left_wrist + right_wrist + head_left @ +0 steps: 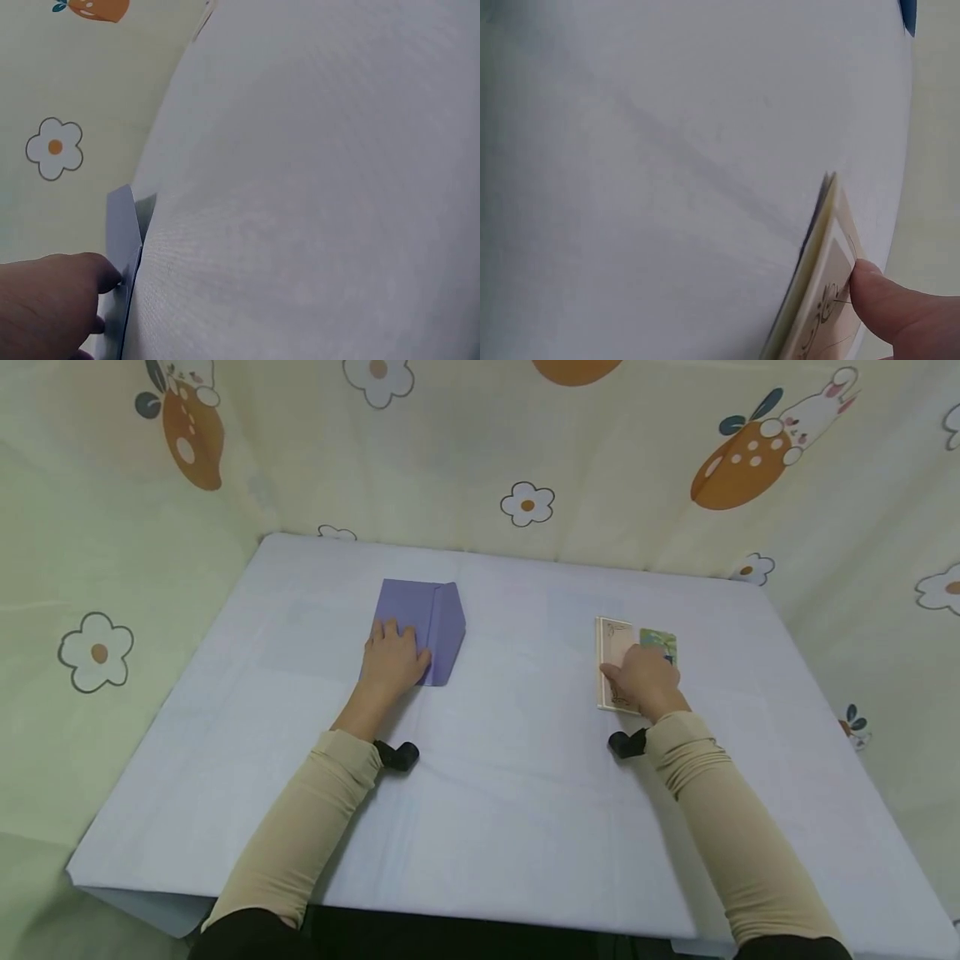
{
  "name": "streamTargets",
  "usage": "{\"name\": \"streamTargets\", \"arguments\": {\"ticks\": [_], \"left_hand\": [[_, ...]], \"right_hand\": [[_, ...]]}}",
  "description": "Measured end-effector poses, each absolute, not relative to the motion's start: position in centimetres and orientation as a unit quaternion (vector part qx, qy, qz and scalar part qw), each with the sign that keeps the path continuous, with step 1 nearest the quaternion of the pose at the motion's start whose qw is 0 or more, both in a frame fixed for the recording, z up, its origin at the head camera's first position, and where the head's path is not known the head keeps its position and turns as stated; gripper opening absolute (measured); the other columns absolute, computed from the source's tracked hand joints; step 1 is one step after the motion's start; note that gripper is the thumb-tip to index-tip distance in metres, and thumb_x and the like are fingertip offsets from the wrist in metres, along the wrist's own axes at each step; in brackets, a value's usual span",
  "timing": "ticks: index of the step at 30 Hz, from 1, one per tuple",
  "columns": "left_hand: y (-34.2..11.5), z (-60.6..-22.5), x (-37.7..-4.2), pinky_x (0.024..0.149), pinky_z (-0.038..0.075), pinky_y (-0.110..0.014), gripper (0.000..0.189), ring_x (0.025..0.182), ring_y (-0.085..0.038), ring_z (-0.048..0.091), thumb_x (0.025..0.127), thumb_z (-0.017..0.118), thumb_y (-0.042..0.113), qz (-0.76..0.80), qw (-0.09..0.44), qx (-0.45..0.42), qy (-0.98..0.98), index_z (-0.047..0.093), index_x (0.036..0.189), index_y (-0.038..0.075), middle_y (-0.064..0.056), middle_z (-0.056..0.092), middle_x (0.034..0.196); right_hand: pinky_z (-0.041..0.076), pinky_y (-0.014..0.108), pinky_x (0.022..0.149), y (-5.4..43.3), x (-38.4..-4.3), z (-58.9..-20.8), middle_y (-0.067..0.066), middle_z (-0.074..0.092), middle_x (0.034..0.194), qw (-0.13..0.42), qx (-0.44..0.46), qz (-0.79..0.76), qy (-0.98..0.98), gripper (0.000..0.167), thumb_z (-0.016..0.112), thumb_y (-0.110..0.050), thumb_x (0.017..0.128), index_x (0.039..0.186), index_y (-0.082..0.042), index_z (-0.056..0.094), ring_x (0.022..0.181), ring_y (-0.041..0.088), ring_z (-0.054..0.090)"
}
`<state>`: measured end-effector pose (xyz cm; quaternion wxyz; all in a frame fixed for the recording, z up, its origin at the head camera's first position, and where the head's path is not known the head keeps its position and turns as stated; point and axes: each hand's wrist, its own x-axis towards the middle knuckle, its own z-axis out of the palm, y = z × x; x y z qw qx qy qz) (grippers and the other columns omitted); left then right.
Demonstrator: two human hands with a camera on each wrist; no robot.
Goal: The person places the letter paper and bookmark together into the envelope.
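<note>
Hands point(392, 662) point(648, 680) touch a flapped envelope point(408, 602) and layered card point(617, 639).

I can't make out any word or number from here; the dark curls point(619, 627) on the card point(616, 647), ahead at one o'clock, form nothing legible.

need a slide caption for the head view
Left hand on a purple envelope, right hand on a cream card.

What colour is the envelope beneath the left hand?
The envelope is purple, a soft lavender shade; it shows best in the head view.
</note>
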<state>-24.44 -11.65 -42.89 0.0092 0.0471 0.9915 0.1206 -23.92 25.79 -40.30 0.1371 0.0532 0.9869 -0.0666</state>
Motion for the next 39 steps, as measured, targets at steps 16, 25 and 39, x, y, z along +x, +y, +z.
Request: {"name": "streamTargets", "arguments": {"ticks": [16,25,39], "left_hand": [[-11.7,-42.0,-24.9,0.104,0.037,-0.054,0.059,0.137,-0.047,0.030,0.094,0.044,0.040,0.119,0.004,0.042,0.992,0.044,0.140,0.003,-0.030,0.036,0.144],[-11.8,-42.7,-25.4,0.104,0.038,-0.053,0.060,0.139,-0.043,0.029,0.093,0.042,0.044,0.117,0.008,0.036,0.992,0.045,0.140,0.006,-0.028,0.037,0.144],[-12.1,-43.2,-25.4,0.101,0.041,-0.053,0.061,0.136,-0.040,0.034,0.091,0.043,0.046,0.128,-0.003,0.028,0.991,0.048,0.137,0.007,-0.026,0.043,0.140]], "right_hand": [[0.041,0.035,0.056,26.7,-24.7,-40.2,0.010,0.048,0.071,0.167,0.088,-0.101,0.977,0.054,0.047,-0.052,0.093,0.088,0.002,0.052,0.065,0.023,0.048],[0.041,0.034,0.054,26.7,-24.9,-40.8,0.014,0.051,0.081,0.152,0.108,-0.117,0.975,0.059,0.052,-0.051,0.092,0.105,0.006,0.050,0.071,0.025,0.050],[0.043,0.055,0.093,25.5,-24.8,-40.5,0.034,0.049,0.129,0.092,0.050,-0.155,0.982,0.057,0.048,-0.029,0.097,0.136,0.012,0.038,0.115,0.046,0.050]]}}
